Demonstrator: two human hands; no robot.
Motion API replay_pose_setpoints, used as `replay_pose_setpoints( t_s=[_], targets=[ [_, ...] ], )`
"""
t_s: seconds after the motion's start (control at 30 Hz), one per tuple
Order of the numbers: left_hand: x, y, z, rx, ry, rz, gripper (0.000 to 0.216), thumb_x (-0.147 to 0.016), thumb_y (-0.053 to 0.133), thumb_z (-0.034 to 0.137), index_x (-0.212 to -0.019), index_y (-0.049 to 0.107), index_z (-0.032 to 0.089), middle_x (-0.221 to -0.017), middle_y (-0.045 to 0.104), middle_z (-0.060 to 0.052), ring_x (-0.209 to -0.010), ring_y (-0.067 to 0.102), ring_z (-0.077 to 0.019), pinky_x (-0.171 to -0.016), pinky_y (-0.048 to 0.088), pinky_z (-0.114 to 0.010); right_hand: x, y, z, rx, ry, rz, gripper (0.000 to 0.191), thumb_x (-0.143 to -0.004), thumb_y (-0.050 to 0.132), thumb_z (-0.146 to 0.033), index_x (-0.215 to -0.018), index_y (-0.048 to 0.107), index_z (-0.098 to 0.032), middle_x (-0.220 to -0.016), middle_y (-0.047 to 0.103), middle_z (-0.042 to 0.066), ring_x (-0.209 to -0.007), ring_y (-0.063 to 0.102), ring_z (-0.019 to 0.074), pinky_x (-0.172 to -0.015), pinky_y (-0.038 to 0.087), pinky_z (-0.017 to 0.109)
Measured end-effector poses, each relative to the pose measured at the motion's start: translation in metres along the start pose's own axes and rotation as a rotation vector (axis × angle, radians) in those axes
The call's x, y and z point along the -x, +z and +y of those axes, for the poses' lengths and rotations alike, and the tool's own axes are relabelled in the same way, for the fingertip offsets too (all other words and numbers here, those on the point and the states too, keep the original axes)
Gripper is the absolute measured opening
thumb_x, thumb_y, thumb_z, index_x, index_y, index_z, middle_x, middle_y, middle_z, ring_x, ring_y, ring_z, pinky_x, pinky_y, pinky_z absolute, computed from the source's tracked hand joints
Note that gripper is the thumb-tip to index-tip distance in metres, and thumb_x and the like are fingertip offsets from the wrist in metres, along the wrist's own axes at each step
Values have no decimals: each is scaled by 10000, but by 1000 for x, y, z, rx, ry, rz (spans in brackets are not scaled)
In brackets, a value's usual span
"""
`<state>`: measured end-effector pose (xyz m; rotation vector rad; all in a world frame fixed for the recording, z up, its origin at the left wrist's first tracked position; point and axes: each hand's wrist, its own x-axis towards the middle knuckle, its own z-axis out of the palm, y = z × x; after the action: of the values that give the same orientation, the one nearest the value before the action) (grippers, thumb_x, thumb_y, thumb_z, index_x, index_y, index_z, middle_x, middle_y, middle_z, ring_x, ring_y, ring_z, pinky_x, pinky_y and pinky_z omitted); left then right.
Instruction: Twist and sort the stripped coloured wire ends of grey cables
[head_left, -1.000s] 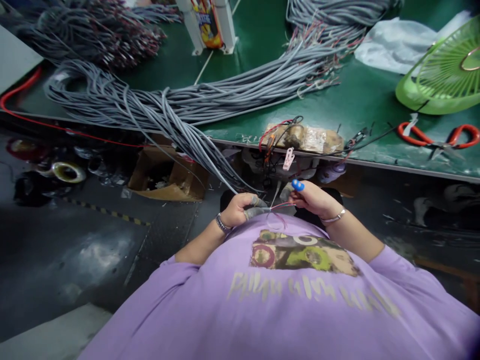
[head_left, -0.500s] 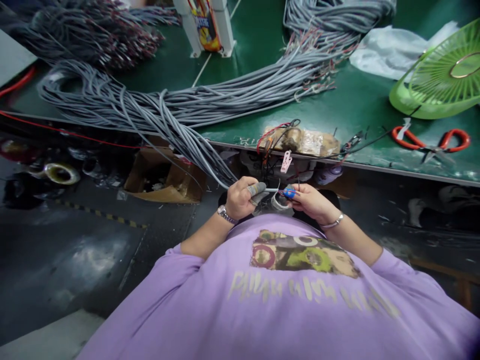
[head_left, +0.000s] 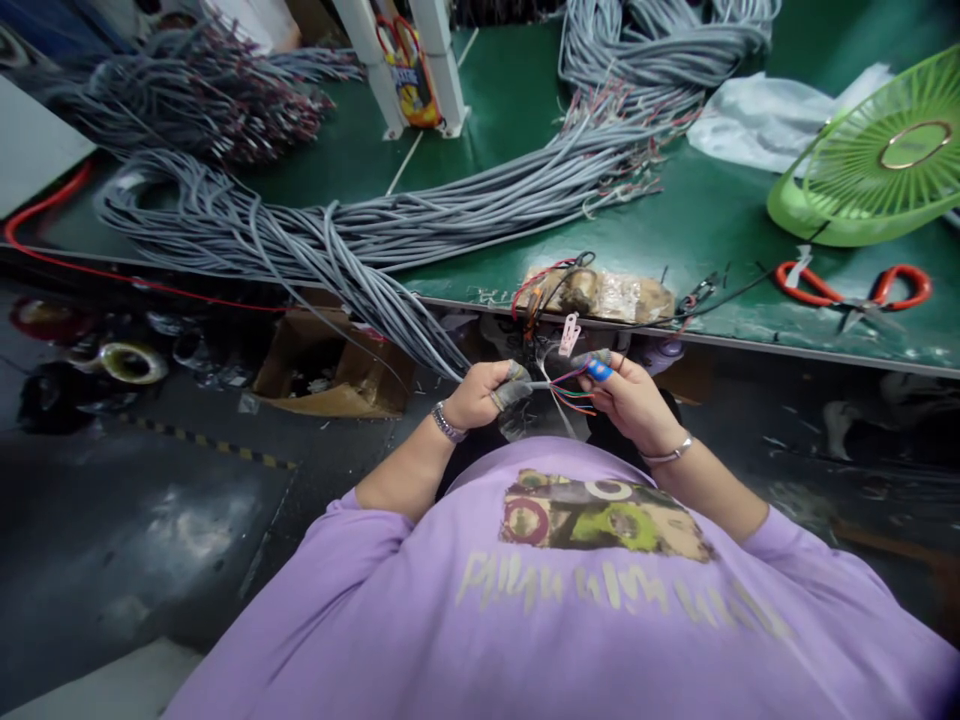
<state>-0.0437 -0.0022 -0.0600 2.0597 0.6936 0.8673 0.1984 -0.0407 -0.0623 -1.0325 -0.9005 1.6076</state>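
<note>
A: What is the left hand [head_left: 481,396] doing?

B: Gripping a grey cable [head_left: 539,386], thumb against forefinger, both tips in grey coverings. The cable's end points toward the right hand [head_left: 639,408], just above the purple shirt [head_left: 555,620].

A: And the right?

B: Pinching. Its thumb wears a blue wrap [head_left: 599,370], and with the forefinger it closes on some of the thin coloured wires [head_left: 574,396] that leave the cable's end. Others, green and orange among them, fan out loose just below (exactly how many sit in the pinch, I cannot tell).

A: Where does all this happen?

B: In front of the green bench [head_left: 727,225], near its edge. A thick bundle of grey cables [head_left: 360,265] lies across the top and droops over that edge toward the left hand.

A: Anything near the right hand?

B: A pink clip [head_left: 571,334] hangs just beyond it, beside a taped block [head_left: 637,297] on the bench edge. Farther right lie red-handled cutters [head_left: 861,306], their handles spread, with a green fan [head_left: 870,150] behind them.

A: And below the bundle?

B: An open cardboard box [head_left: 360,398] on the floor.
</note>
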Motion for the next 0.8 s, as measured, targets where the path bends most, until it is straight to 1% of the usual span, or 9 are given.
replay_pose_setpoints(
  t_s=[0.1, 0.17, 0.27, 0.33, 0.4, 0.5, 0.57, 0.7, 0.8],
  targets=[
    [-3, 1, 2, 0, -24, -37, 481, -948, 531, 570, -740, 599, 141, -638, 560, 0, -574, 471, -88, -562, 396, -210, 4, 11, 0, 70, -124, -49, 367, -790, 768, -536, -841, 636, -198, -682, 608, -9, -471, 360, 58, -429, 283, 199],
    [-4, 2, 2, 0, -40, -56, 488, -938, 538, 581, -732, 591, 142, -644, 557, 0, -584, 468, -91, -569, 395, -215, 9, 17, -2, 294, -322, -157, 296, -863, 711, -484, -839, 664, -193, -701, 611, 8, -546, 470, 93, -503, 396, 227],
    [-4, 3, 1, 33, -90, -93, 510, -921, 546, 607, -719, 580, 141, -647, 556, -3, -593, 464, -97, -571, 397, -220, 17, 19, -8, 651, -670, -301, 169, -929, 646, -322, -835, 684, -187, -691, 602, 14, -606, 532, 118, -571, 450, 249],
    [-5, 1, 1, 81, -122, -131, 518, -912, 553, 618, -718, 580, 139, -641, 555, -3, -589, 459, -97, -566, 398, -219, 19, 16, -12, 755, -826, -306, 117, -945, 606, -255, -897, 695, -195, -705, 619, 19, -617, 557, 126, -585, 472, 255],
    [-6, -1, 1, 137, -133, -164, 526, -906, 558, 626, -719, 586, 135, -637, 556, -5, -585, 461, -97, -562, 402, -218, 19, 12, -15, 800, -914, -267, 162, -950, 570, -211, -1040, 705, -212, -828, 689, 54, -719, 637, 155, -663, 533, 279],
    [-7, -5, 2, 207, -119, -197, 543, -887, 578, 642, -713, 592, 127, -633, 555, -9, -586, 468, -99, -565, 413, -218, 16, 10, -15, 880, -961, -337, 365, -939, 542, -160, -1282, 649, -226, -1152, 724, 113, -1015, 701, 206, -863, 576, 325],
    [-7, -6, 4, 239, -117, -227, 535, -879, 598, 632, -724, 602, 120, -644, 570, -15, -597, 486, -102, -581, 432, -220, 13, 9, -12, 961, -952, -418, 405, -934, 554, -151, -1328, 626, -212, -1239, 705, 126, -1072, 698, 207, -883, 575, 313],
    [-6, -9, 8, 266, -106, -296, 467, -923, 586, 543, -750, 622, 111, -659, 598, -26, -596, 509, -98, -578, 440, -204, 6, 4, -14, 1065, -911, -407, 212, -945, 592, -208, -1114, 718, -186, -1007, 732, 103, -809, 682, 153, -675, 534, 246],
    [-6, -13, 11, 253, -77, -369, 460, -925, 588, 529, -731, 628, 114, -636, 587, -25, -569, 498, -92, -553, 427, -198, 2, -6, -25, 933, -726, -575, 198, -968, 582, -293, -979, 741, -175, -825, 690, 62, -704, 628, 132, -635, 495, 242]
  ],
)
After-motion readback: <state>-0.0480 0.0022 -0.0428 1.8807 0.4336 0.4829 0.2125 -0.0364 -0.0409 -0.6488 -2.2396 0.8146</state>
